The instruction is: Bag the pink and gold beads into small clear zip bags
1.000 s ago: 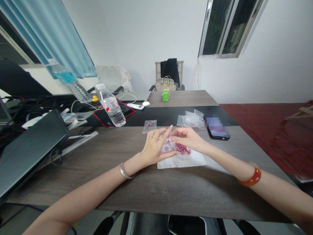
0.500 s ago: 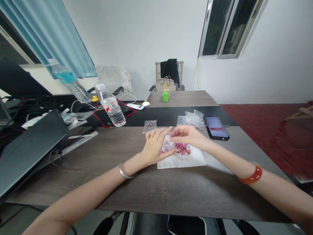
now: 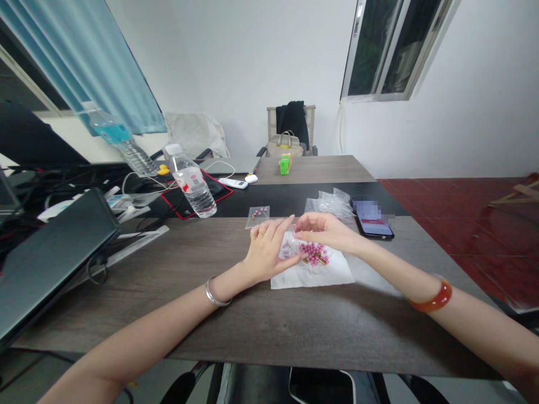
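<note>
My left hand (image 3: 268, 247), with a silver bangle at the wrist, has its thumb and long fingers around a small clear plastic bag (image 3: 288, 245). My right hand (image 3: 323, 229), with an orange-red bangle on the forearm, curls its fingers and thumb together at the bag's upper edge. What lies between those fingertips is too small to make out. Under both hands a white sheet (image 3: 312, 279) lies on the table. A pile of pink beads (image 3: 314, 252) with a few gold-coloured pieces sits on the sheet, close below my right hand.
Beyond my left hand lies a small bag with a few beads (image 3: 258, 216). Several clear bags (image 3: 330, 203) and a phone (image 3: 374, 219) are at the right. Water bottle (image 3: 191, 182) and laptop (image 3: 59, 258) stand left. A green box (image 3: 285, 164) is farther back.
My right hand has shifted very slightly, its fingertips still at the bag. My left hand is almost unmoved, and the beads lie as before.
</note>
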`<state>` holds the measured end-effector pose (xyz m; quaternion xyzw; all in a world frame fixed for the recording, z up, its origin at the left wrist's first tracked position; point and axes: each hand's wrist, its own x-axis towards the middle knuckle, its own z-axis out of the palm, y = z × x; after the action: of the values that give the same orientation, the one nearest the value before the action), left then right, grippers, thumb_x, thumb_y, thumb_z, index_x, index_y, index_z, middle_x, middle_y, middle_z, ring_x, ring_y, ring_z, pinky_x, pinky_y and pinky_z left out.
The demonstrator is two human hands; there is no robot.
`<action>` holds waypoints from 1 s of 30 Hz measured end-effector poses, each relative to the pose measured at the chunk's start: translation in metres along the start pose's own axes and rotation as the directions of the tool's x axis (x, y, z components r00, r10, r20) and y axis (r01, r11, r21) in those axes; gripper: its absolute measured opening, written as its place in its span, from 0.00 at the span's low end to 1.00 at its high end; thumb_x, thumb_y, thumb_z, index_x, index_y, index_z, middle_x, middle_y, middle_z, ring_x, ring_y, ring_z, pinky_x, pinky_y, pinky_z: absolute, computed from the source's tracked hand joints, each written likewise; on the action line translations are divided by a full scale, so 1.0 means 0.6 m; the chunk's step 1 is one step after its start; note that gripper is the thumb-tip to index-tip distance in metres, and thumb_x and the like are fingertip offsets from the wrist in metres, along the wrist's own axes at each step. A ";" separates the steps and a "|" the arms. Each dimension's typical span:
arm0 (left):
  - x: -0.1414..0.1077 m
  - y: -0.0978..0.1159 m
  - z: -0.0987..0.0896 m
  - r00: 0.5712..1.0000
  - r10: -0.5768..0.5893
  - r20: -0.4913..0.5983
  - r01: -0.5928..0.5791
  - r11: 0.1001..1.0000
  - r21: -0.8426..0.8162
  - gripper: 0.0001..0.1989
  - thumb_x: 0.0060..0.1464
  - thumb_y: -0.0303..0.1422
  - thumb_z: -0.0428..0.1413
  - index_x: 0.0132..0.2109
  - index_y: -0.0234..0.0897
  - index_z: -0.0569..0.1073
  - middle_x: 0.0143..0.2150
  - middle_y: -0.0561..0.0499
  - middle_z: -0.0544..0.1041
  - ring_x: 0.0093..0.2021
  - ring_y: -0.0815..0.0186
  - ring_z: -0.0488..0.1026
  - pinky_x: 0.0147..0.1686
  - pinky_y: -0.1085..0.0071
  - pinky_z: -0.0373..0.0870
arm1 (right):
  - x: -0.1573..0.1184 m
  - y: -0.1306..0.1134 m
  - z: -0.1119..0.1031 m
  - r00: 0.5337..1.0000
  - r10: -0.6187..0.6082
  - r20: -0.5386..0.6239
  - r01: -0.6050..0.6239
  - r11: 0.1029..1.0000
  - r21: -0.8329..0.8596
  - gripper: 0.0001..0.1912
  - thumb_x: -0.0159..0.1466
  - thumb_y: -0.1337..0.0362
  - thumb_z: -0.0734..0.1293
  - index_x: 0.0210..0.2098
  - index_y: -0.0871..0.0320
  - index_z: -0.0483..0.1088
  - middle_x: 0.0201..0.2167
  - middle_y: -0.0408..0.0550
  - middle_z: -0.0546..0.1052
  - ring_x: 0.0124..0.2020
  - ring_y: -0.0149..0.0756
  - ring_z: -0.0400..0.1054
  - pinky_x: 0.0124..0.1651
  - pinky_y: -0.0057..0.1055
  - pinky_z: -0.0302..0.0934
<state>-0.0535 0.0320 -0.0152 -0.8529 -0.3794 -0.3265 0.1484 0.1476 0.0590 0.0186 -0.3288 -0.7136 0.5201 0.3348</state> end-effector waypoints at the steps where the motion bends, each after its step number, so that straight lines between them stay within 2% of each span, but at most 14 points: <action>1: -0.001 -0.001 0.002 0.999 -0.038 0.010 0.038 0.999 -0.015 0.38 0.55 0.53 0.53 0.64 0.33 0.59 0.53 0.40 0.71 0.50 0.53 0.66 0.46 0.60 0.55 | 0.001 0.002 -0.006 1.000 -0.012 -0.016 0.011 0.999 -0.038 0.11 0.58 0.58 0.69 0.36 0.58 0.70 0.32 0.45 0.74 0.33 0.31 0.67 0.38 0.32 0.62; 3: -0.001 -0.003 0.007 0.991 -0.127 0.031 0.129 0.990 -0.055 0.37 0.55 0.51 0.55 0.64 0.35 0.59 0.53 0.41 0.70 0.51 0.52 0.65 0.47 0.59 0.56 | 0.004 0.007 -0.021 0.999 -0.035 -0.022 0.031 0.983 -0.180 0.07 0.61 0.61 0.66 0.35 0.59 0.71 0.30 0.45 0.74 0.31 0.31 0.67 0.37 0.32 0.61; 5: -0.002 -0.005 0.013 0.978 -0.198 0.061 0.204 0.974 -0.103 0.36 0.55 0.50 0.55 0.64 0.38 0.59 0.54 0.42 0.69 0.51 0.52 0.64 0.48 0.58 0.56 | 0.007 0.013 -0.037 1.000 -0.026 0.017 0.030 0.930 -0.368 0.06 0.60 0.67 0.65 0.34 0.59 0.74 0.28 0.45 0.75 0.29 0.31 0.66 0.35 0.32 0.60; 8: -0.002 -0.010 0.021 0.966 -0.233 0.113 0.250 0.951 -0.181 0.34 0.54 0.49 0.57 0.63 0.41 0.59 0.54 0.43 0.69 0.52 0.53 0.64 0.49 0.58 0.56 | 0.009 0.027 -0.056 0.998 0.029 0.051 0.008 0.800 -0.600 0.11 0.55 0.74 0.64 0.34 0.59 0.77 0.29 0.47 0.77 0.29 0.32 0.67 0.34 0.32 0.59; 10: -0.002 -0.012 0.024 0.964 -0.225 0.144 0.254 0.938 -0.236 0.32 0.55 0.48 0.57 0.62 0.42 0.60 0.54 0.44 0.69 0.53 0.53 0.64 0.50 0.57 0.55 | 0.010 0.037 -0.067 0.998 0.033 0.047 0.008 0.732 -0.681 0.13 0.54 0.75 0.64 0.34 0.59 0.79 0.31 0.49 0.78 0.31 0.33 0.67 0.34 0.32 0.58; 13: -0.002 -0.015 0.026 0.963 -0.198 0.185 0.249 0.917 -0.312 0.29 0.56 0.46 0.57 0.61 0.43 0.62 0.54 0.45 0.69 0.54 0.54 0.64 0.53 0.56 0.53 | 0.012 0.051 -0.087 0.990 0.046 0.130 0.056 0.725 -0.686 0.13 0.56 0.71 0.65 0.36 0.57 0.80 0.33 0.49 0.78 0.32 0.33 0.67 0.36 0.31 0.59; 16: 0.000 -0.018 0.027 0.958 -0.188 0.217 0.258 0.895 -0.363 0.28 0.55 0.46 0.57 0.60 0.44 0.63 0.54 0.46 0.71 0.55 0.54 0.65 0.54 0.55 0.52 | 0.016 0.062 -0.109 0.973 0.057 0.222 0.099 0.771 -0.629 0.11 0.58 0.65 0.67 0.38 0.58 0.80 0.33 0.50 0.78 0.33 0.33 0.68 0.37 0.32 0.60; 21: 0.001 -0.023 0.028 0.954 -0.172 0.247 0.266 0.865 -0.425 0.31 0.54 0.47 0.59 0.61 0.45 0.61 0.54 0.46 0.72 0.55 0.54 0.65 0.55 0.55 0.51 | 0.018 0.071 -0.131 0.956 0.078 0.283 0.088 0.843 -0.530 0.13 0.60 0.60 0.66 0.39 0.60 0.80 0.33 0.51 0.80 0.34 0.34 0.71 0.40 0.32 0.62; 25: 0.001 -0.023 0.028 0.958 -0.157 0.241 0.252 0.862 -0.440 0.33 0.53 0.48 0.60 0.62 0.45 0.61 0.53 0.45 0.73 0.54 0.54 0.66 0.56 0.54 0.50 | 0.019 0.078 -0.133 0.960 0.092 0.263 0.061 0.852 -0.521 0.13 0.60 0.62 0.66 0.39 0.60 0.80 0.35 0.51 0.81 0.34 0.34 0.71 0.40 0.32 0.63; 30: 0.001 -0.021 0.024 0.964 -0.133 0.230 0.226 0.865 -0.448 0.31 0.52 0.49 0.60 0.60 0.45 0.63 0.50 0.46 0.74 0.52 0.53 0.67 0.55 0.53 0.51 | 0.020 0.093 -0.129 0.974 0.125 0.189 -0.021 0.879 -0.476 0.11 0.57 0.62 0.69 0.35 0.61 0.79 0.28 0.48 0.79 0.27 0.29 0.67 0.32 0.29 0.60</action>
<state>-0.0560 0.0481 -0.0254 -0.8514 -0.3793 -0.3376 -0.1314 0.2108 0.1230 -0.0154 -0.3690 -0.8373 0.3760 0.1462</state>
